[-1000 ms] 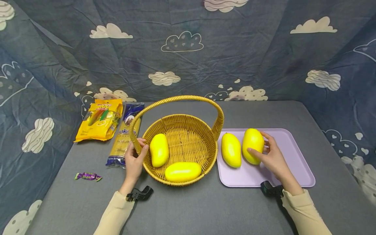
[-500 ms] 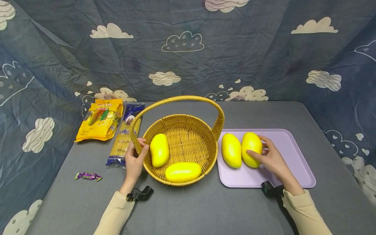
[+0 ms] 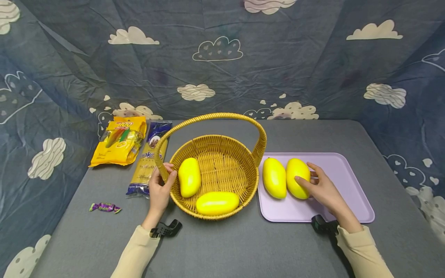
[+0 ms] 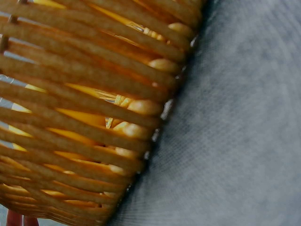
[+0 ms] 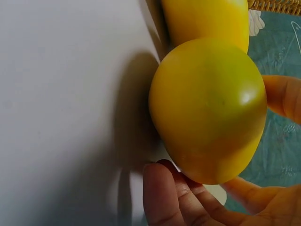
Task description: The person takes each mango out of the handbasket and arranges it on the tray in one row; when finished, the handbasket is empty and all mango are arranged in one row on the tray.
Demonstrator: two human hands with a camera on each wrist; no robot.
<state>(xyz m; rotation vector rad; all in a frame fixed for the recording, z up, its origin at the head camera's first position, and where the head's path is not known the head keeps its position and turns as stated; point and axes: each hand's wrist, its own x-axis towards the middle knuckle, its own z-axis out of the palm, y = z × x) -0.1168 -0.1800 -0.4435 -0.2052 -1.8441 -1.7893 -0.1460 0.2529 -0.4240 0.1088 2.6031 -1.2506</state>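
Note:
My left hand (image 3: 160, 191) pinches the wicker basket (image 3: 251, 193) by the left foot of its handle. Inside the basket one yellow mango (image 3: 189, 177) lies at the left wall, and a second mango (image 3: 217, 203) lies crosswise at the near side. On the lilac tray (image 3: 344, 181) my right hand (image 3: 325, 193) holds a mango (image 3: 298, 179), thumb over its left side and fingers at its right. Another mango (image 3: 274, 178) lies beside it. The right wrist view shows the held mango (image 5: 207, 108) between thumb (image 5: 282, 96) and fingers, close to the tray.
Behind the left hand lie a yellow candy bag (image 3: 116, 144) and a pasta packet (image 3: 142, 173). A purple wrapped candy (image 3: 105, 207) is at the front left of the grey table (image 3: 226, 251). A cloud-patterned cloth (image 3: 222, 73) hangs behind.
The right hand has moved its mango slightly toward the near side and left, next to the other mango on the tray, then eased slightly right. The left hand and basket have stayed put.

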